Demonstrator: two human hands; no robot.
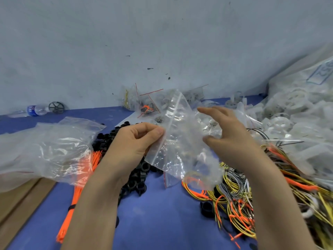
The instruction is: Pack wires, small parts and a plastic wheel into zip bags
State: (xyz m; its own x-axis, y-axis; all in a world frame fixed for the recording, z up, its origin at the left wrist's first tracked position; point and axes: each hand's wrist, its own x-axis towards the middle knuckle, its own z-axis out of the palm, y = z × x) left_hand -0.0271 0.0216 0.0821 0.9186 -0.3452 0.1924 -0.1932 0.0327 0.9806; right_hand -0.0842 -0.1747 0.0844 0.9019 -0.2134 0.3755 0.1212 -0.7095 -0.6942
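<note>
head-worn view, facing forward and down, close over table (158, 222)

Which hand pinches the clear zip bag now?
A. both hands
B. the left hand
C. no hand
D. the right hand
B: the left hand pinches the zip bag at its edge, while the right hand is spread open beside it, gripping nothing.

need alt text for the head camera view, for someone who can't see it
A person's left hand pinches the edge of an empty clear zip bag held above a blue table, while the right hand hovers open beside it. Below lie black plastic rings, a bundle of orange wires and tangled yellow, orange and black wires, with white plastic wheels piled at right.
</note>
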